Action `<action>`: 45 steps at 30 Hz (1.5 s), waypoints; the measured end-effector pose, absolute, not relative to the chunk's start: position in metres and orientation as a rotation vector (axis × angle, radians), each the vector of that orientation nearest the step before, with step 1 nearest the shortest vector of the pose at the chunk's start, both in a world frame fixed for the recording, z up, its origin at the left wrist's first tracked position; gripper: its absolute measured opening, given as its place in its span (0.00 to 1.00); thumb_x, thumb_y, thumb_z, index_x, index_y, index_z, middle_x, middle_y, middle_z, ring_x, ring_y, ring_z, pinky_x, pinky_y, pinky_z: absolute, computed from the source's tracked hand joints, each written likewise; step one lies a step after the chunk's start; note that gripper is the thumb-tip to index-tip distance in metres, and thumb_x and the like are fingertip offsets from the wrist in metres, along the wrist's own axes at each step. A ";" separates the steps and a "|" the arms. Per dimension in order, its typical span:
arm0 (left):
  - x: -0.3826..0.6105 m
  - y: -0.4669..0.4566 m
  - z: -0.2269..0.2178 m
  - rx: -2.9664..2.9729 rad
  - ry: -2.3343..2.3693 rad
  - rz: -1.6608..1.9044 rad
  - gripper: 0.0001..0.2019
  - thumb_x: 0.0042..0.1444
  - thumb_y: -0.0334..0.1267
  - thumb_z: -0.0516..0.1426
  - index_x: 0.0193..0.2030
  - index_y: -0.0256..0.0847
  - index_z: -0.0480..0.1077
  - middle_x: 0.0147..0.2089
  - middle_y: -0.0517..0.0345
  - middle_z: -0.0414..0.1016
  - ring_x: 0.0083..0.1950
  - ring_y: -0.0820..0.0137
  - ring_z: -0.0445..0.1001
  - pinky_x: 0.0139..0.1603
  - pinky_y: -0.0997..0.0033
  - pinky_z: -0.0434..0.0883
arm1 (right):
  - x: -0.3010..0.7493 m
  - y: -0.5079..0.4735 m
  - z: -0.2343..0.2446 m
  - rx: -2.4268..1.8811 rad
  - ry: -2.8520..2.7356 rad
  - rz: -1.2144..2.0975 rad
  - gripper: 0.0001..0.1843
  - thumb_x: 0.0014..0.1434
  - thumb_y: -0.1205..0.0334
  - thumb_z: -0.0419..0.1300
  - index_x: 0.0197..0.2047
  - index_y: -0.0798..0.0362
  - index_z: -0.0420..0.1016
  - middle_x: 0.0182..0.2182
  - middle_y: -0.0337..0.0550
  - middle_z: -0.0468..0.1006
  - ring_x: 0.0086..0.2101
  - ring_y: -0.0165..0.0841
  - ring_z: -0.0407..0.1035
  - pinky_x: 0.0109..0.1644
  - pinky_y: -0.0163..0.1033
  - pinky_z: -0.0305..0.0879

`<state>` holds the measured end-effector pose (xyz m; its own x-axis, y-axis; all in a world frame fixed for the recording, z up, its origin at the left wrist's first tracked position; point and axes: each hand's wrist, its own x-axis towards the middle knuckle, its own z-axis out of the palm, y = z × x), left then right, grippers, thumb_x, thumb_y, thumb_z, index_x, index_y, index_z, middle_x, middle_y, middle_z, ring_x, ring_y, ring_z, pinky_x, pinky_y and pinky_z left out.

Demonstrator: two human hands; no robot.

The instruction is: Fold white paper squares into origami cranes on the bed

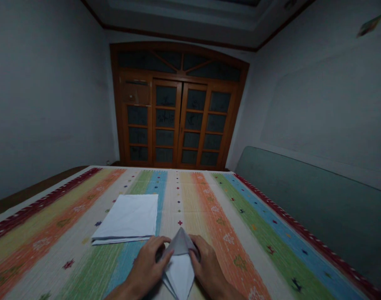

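A partly folded white paper [179, 266] lies on the striped cloth [240, 233] near the front edge, with a pointed flap raised at its far end. My left hand [148, 264] pinches its left side, fingers closed on the fold. My right hand [207, 266] grips its right side, fingers pressed on the flap. A stack of flat white sheets [128, 218] rests just beyond my left hand.
The striped cloth covers a wide flat surface reaching to the far wall. A wooden glazed door [178, 121] stands at the back. A green padded board [318, 208] runs along the right side. Bare walls stand left and right.
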<state>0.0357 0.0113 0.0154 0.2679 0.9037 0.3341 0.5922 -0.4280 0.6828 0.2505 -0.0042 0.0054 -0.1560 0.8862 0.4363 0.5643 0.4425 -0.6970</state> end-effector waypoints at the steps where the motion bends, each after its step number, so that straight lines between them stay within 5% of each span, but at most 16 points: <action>1: 0.035 0.011 0.014 2.103 1.341 1.005 0.14 0.63 0.48 0.57 0.48 0.45 0.78 0.38 0.53 0.82 0.40 0.58 0.79 0.48 0.59 0.73 | 0.250 -0.004 0.004 -1.227 -1.828 0.471 0.22 0.58 0.74 0.53 0.53 0.54 0.77 0.45 0.52 0.82 0.45 0.43 0.78 0.50 0.44 0.74; 7: 0.031 0.010 0.005 2.031 1.289 1.082 0.19 0.67 0.44 0.48 0.55 0.45 0.76 0.40 0.52 0.82 0.43 0.58 0.80 0.51 0.59 0.74 | 0.251 -0.001 0.000 -1.232 -1.753 0.438 0.25 0.57 0.74 0.52 0.56 0.54 0.74 0.47 0.54 0.82 0.45 0.44 0.78 0.51 0.46 0.76; 20: 0.035 0.010 0.012 2.016 1.298 0.998 0.18 0.58 0.37 0.58 0.55 0.44 0.74 0.36 0.55 0.79 0.40 0.60 0.78 0.48 0.61 0.72 | 0.250 -0.006 0.003 -1.244 -1.721 0.502 0.21 0.64 0.61 0.55 0.59 0.55 0.70 0.39 0.50 0.80 0.35 0.39 0.79 0.41 0.40 0.78; 26: 0.035 0.014 0.002 2.002 1.328 1.005 0.25 0.54 0.33 0.59 0.61 0.43 0.68 0.36 0.58 0.75 0.40 0.60 0.75 0.48 0.60 0.71 | 0.248 -0.009 0.004 -1.164 -1.652 0.630 0.22 0.65 0.56 0.55 0.60 0.55 0.67 0.40 0.51 0.79 0.34 0.38 0.80 0.39 0.39 0.79; 33: 0.033 0.018 -0.008 2.009 1.333 1.024 0.32 0.53 0.31 0.58 0.67 0.43 0.61 0.38 0.58 0.74 0.42 0.59 0.75 0.50 0.59 0.70 | 0.250 -0.010 0.002 -1.095 -1.727 0.620 0.17 0.67 0.61 0.53 0.58 0.52 0.66 0.37 0.47 0.79 0.34 0.37 0.79 0.39 0.38 0.77; 45: 0.033 0.018 -0.004 2.033 1.398 0.924 0.21 0.54 0.31 0.58 0.55 0.42 0.67 0.40 0.54 0.74 0.43 0.59 0.74 0.49 0.59 0.71 | 0.253 -0.011 -0.003 -1.029 -1.889 0.554 0.18 0.63 0.72 0.51 0.55 0.52 0.69 0.36 0.45 0.80 0.36 0.36 0.78 0.44 0.39 0.73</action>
<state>0.0329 0.0177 -0.0037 0.2417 0.9377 0.2497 0.5973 -0.3465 0.7233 0.2528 -0.0107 -0.0026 -0.2610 0.8312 0.4909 0.4343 0.5553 -0.7093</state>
